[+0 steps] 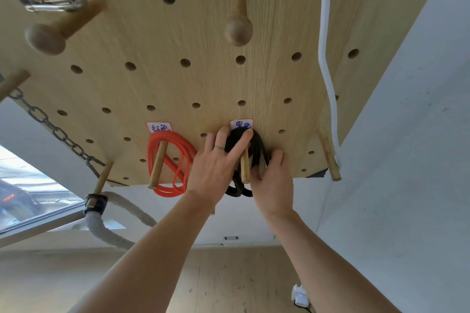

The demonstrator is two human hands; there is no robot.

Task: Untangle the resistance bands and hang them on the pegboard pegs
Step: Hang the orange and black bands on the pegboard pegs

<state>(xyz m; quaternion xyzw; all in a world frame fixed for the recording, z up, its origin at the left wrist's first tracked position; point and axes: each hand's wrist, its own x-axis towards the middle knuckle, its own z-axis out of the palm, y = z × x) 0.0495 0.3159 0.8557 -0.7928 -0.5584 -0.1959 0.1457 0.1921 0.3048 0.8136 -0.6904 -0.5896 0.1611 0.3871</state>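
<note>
A wooden pegboard fills the upper view. A red resistance band hangs in loops over a plain wooden peg under a handwritten label. To its right a black resistance band is looped over another peg beneath a second label. My left hand lies against the black band's left side with fingers stretched up to the board. My right hand curls round the band's right strands beside the peg. The band's lower loops hang out below my hands.
Two knobbed pegs stick out higher up, one carrying a carabiner and chain. A white cord hangs at the right by a bare peg. A thick rope hangs lower left. A white wall stands on the right.
</note>
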